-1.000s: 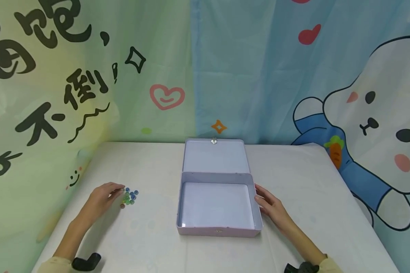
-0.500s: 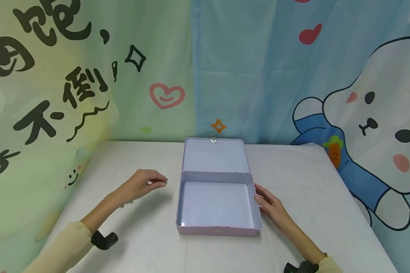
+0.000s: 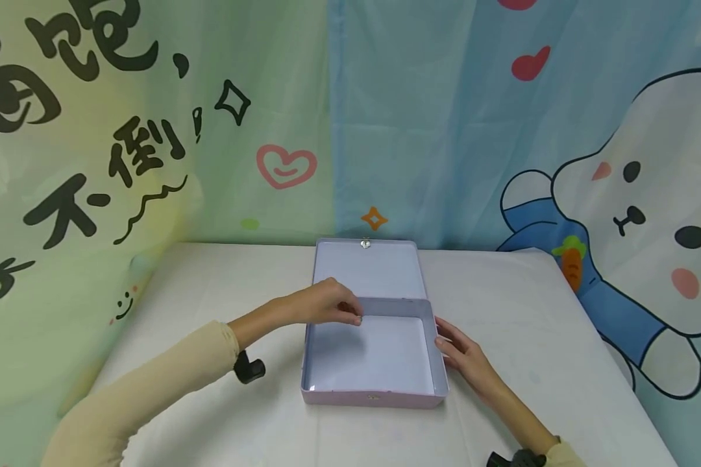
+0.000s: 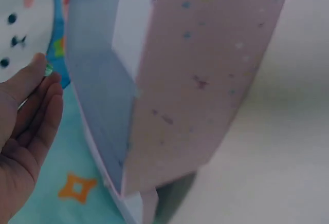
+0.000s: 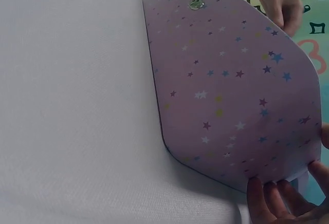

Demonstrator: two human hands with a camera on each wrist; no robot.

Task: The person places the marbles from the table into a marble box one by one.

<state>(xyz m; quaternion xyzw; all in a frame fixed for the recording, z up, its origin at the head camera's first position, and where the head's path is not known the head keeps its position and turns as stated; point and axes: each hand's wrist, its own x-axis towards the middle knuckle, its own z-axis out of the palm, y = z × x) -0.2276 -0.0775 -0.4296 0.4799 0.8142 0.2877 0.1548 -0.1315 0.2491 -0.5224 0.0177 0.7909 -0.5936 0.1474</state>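
Note:
My left hand [image 3: 329, 303] is over the far left part of an open lilac tin box [image 3: 374, 398], pinching a small green glass marble [image 4: 49, 70] between thumb and fingertips. In the left wrist view the marble peeks out beside the thumb tip. The box's hinged lid [image 3: 367, 269] lies back, away from me, and the inner floor shows bare. At the box's right wall, my right hand [image 3: 466, 358] holds the side, fingertips against the outside and thumb at the rim. The right wrist view shows these fingers [image 5: 257, 198] on the star-printed wall.
A white cloth covers the table [image 3: 257, 421]. A printed curtain [image 3: 409, 130] hangs right behind its far edge. The left sleeve [image 3: 169, 370] stretches across the table's left side. A clasp stud [image 5: 196, 3] sits on the box's front wall.
My left hand has picked a marble from the small pile at left and carried it right, over the box. The forearm now hides the pile. My right hand stays at the box.

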